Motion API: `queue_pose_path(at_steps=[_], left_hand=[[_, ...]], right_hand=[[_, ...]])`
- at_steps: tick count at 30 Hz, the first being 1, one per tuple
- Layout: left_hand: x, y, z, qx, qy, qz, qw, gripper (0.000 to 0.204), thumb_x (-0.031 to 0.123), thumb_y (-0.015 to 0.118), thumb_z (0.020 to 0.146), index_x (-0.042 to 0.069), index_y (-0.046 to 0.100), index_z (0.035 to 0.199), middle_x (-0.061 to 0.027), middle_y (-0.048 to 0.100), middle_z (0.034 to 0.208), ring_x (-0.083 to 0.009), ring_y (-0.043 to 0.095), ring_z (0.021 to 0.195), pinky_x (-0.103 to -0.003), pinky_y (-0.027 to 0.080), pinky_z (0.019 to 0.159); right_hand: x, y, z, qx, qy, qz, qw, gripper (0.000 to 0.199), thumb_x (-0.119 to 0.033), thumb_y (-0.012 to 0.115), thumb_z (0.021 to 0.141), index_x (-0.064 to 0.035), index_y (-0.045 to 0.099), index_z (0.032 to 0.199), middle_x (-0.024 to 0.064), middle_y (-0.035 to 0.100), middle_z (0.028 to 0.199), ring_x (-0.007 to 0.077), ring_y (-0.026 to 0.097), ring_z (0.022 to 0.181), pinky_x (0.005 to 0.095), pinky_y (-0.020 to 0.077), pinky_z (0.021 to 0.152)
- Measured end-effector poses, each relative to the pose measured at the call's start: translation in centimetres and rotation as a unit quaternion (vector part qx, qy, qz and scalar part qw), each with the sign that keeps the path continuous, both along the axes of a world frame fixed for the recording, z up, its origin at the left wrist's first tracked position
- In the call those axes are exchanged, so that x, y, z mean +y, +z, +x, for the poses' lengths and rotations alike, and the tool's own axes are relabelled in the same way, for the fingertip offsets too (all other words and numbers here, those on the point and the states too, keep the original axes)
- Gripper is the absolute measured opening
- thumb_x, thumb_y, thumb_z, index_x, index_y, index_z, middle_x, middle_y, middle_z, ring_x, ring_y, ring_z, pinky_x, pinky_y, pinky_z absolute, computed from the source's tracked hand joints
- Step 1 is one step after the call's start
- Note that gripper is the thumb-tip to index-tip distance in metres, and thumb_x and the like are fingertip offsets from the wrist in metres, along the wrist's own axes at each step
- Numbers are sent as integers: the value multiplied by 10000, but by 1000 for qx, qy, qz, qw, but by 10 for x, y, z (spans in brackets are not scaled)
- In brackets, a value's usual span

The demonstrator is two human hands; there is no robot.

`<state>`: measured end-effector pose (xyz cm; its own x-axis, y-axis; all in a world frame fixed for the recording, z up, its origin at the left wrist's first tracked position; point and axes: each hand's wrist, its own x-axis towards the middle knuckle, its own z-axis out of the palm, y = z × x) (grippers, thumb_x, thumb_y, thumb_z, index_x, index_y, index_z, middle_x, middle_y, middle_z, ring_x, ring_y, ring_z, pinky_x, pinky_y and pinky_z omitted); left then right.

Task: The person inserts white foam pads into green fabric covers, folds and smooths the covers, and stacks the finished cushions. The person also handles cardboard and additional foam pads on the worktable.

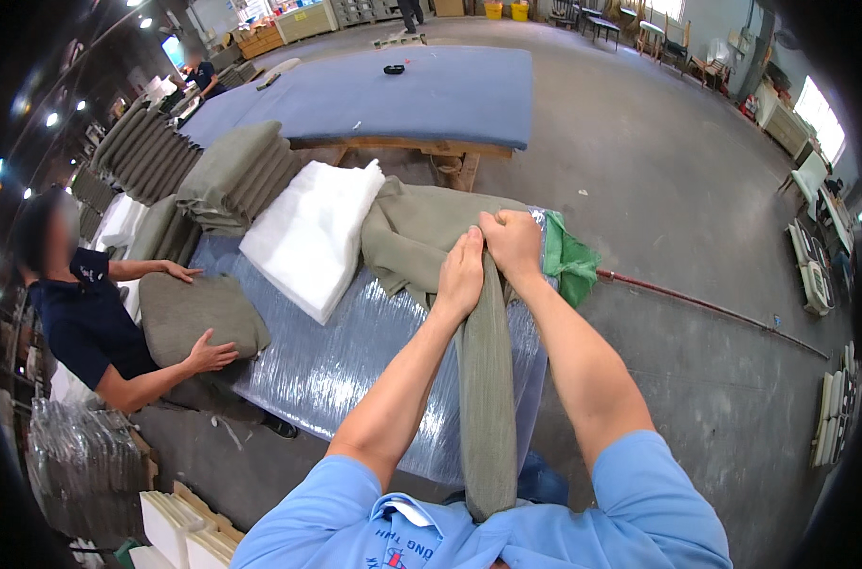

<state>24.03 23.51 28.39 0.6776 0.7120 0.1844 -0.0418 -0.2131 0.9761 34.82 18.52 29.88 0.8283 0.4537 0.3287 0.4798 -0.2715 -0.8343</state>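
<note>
A long strip of grey-green fabric point(489, 398) runs from my chest up to both hands, and more of the same cloth lies bunched on the plastic-covered table ahead. My right hand point(513, 248) is closed in a fist on the fabric. Right beside it, my left hand point(461, 272) has its fingers pressed together on the cloth's left edge. A block of white padding point(312, 237) lies to the left of the bunched cloth. What the cloth covers inside my hands is hidden.
At left a co-worker in a dark shirt handles a grey-green cushion point(203, 313). Stacked grey-green covers point(236, 175) stand behind. A blue padded table point(431, 95) lies ahead. A green cloth point(568, 258) hangs at the table's right corner, near a long reddish pole point(706, 308) on the floor.
</note>
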Motion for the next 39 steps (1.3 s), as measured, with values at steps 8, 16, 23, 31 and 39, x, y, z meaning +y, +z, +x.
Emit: queue_pose_path(at_steps=[8, 16, 23, 31, 39], left_hand=[[19, 9, -18, 130, -35, 40, 990, 548, 519, 602, 1025, -26, 614, 962, -165, 664, 938, -219, 652, 897, -370, 511, 834], [8, 21, -23, 23, -92, -185, 978, 281, 243, 695, 914, 39, 686, 1109, -13, 664, 917, -123, 607, 818, -263, 465, 735], [60, 9, 6, 8, 13, -182, 983, 218, 241, 663, 875, 24, 684, 876, -29, 640, 813, -146, 564, 761, -317, 445, 704], [144, -28, 6, -29, 100, -265, 959, 251, 280, 624, 894, 50, 700, 962, -74, 647, 878, -213, 621, 793, -363, 502, 714], [163, -58, -76, -133, 185, -356, 906, 247, 277, 623, 903, 55, 652, 1006, -110, 665, 929, -275, 663, 786, -430, 563, 708]], right_hand=[[16, 6, 0, 12, 41, -63, 997, 453, -411, 698, 820, 17, 648, 680, 242, 640, 733, 439, 626, 704, 511, 497, 678], [-43, -21, 0, 88, 13, 162, 983, 379, -387, 720, 977, -49, 674, 1144, 58, 683, 977, 177, 644, 912, 345, 511, 825], [-210, -86, -74, 317, 114, 120, 934, 512, -454, 532, 1091, -36, 600, 1378, 47, 657, 1198, 142, 598, 1095, 304, 461, 951], [-273, -20, -114, 135, 223, 161, 952, 919, -638, 684, 933, 13, 427, 1529, 166, 541, 1488, 282, 569, 1321, 423, 446, 1077], [-244, -42, -94, -40, 135, -11, 990, 985, -329, 993, 614, -75, 512, 1435, 144, 664, 1234, 341, 675, 1141, 447, 536, 992]])
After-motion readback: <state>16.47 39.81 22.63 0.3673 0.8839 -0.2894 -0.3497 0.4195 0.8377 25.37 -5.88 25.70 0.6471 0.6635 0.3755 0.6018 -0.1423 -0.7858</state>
